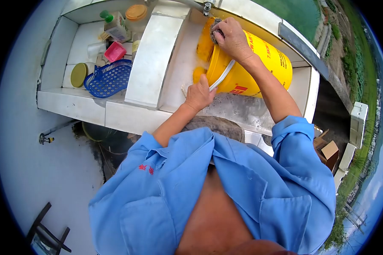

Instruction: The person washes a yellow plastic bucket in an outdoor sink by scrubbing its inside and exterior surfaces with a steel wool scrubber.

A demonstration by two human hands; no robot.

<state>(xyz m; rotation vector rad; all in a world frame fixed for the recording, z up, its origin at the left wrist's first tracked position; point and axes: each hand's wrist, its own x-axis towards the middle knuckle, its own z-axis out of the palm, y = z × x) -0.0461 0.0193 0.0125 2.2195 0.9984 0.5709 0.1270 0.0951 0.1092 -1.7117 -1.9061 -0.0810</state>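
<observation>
Head view: a yellow bucket (264, 63) is seen lying on its side in a tiled basin (178, 63), right of the frame's upper centre, with its rim turned to the left. A grey scrubber (217, 32) is gripped in the closed right hand (233, 39) at the upper centre, where it is held against the bucket's rim. The lower end of the bucket's white handle (223, 75) is clasped by the left hand (200, 93), just below; whether the rim is pinched too cannot be told. At the top edge, a tap (207, 8) is mounted near the right hand. In the upper left, beyond a white divider (151, 57), a blue basket (108, 80), a pink container (115, 52) and a green-capped bottle (117, 29) are grouped close together. A cardboard box (329, 152) is placed at the right, beside the blue sleeve (300, 140).
</observation>
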